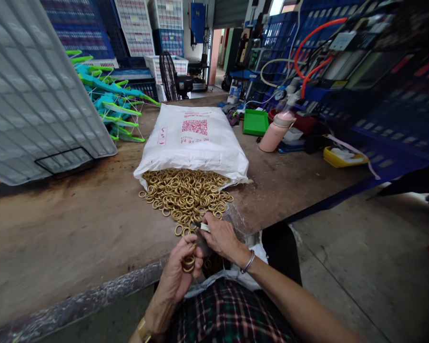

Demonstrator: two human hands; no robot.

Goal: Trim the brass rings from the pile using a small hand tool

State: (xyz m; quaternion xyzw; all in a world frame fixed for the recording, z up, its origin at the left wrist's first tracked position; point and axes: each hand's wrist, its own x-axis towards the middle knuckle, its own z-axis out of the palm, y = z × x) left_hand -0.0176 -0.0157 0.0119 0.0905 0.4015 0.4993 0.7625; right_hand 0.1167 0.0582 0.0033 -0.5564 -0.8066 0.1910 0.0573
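Several brass-coloured rings [188, 263] sit in the curled fingers of my left hand [178, 271], just past the table's front edge. My right hand [221, 237] is closed on a small tool [204, 227] with a white part and a dark tip, which points left at the near end of the ring pile [186, 193]. The loose rings spill from the open mouth of a white sack [196, 138] with red print. Below my hands, more rings [208, 263] show partly in an opening of white bag material [232, 276] at my lap.
A grey crate [46, 90] stands tilted at the left, beside green and blue plastic pieces [110, 100]. Behind the sack are a fan [173, 76], a green tray [255, 122] and a pink bottle [276, 133]. A yellow tray [343, 158] lies at the right.
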